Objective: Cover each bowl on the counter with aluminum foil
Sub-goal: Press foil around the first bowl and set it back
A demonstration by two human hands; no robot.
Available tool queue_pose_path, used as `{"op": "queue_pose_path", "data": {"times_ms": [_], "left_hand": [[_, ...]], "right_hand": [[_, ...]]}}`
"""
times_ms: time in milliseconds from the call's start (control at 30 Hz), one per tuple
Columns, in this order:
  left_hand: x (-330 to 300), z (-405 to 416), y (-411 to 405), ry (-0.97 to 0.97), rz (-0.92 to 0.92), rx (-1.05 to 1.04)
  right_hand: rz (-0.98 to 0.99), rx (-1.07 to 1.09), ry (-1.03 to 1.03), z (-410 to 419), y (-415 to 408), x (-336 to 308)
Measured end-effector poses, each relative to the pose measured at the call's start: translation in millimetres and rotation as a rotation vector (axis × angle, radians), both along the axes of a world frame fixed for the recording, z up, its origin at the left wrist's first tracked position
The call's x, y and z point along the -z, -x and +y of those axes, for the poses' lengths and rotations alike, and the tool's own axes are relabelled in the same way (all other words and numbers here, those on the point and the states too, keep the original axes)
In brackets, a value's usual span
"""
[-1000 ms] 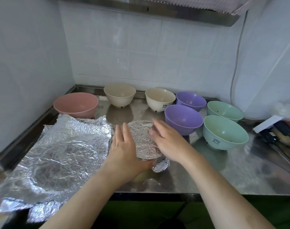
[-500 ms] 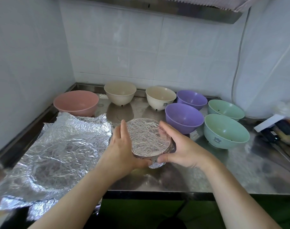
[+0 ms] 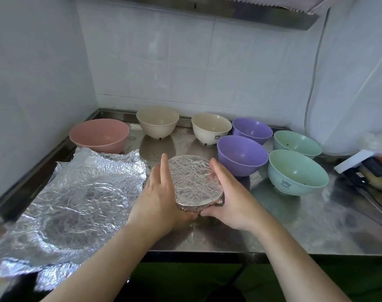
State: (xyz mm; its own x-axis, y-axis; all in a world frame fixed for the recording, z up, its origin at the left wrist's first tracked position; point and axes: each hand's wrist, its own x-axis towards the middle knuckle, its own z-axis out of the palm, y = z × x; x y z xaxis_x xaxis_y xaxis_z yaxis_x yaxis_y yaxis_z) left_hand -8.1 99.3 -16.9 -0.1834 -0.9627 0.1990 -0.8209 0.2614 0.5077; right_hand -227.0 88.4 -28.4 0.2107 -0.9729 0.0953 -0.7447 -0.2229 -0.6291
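A foil-covered bowl (image 3: 194, 182) stands on the steel counter (image 3: 305, 225) near the front edge. My left hand (image 3: 161, 192) presses against its left side with straight fingers and the thumb tucked under the near rim. My right hand (image 3: 231, 197) cups its right side, thumb at the near rim. A large crumpled sheet of aluminum foil (image 3: 76, 203) lies to the left. Uncovered bowls stand behind: a pink bowl (image 3: 99, 135), two cream bowls (image 3: 157, 122) (image 3: 210, 128), two purple bowls (image 3: 252, 129) (image 3: 242, 154) and two green bowls (image 3: 296, 143) (image 3: 296, 172).
Tiled walls close the counter at the back and left. A white box and dark items (image 3: 364, 168) lie at the right edge. A white cable (image 3: 312, 79) hangs down the right wall.
My right hand has slid from the top of the covered bowl down to its right side, and both hands now wrap the rim. The bowl sits flatter than a second ago.
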Motion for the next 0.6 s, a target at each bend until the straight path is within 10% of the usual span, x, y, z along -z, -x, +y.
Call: {"op": "queue_pose_path", "data": {"times_ms": [400,600], "left_hand": [[-9,11,-5,-0.133,0.112,0.016],[-18,-3,-6,-0.209,0.163,0.046]], "right_hand": [[-0.271,0.03,-0.103,-1,6,-20],[-0.074,0.168,0.059,2,-5,-22]]}}
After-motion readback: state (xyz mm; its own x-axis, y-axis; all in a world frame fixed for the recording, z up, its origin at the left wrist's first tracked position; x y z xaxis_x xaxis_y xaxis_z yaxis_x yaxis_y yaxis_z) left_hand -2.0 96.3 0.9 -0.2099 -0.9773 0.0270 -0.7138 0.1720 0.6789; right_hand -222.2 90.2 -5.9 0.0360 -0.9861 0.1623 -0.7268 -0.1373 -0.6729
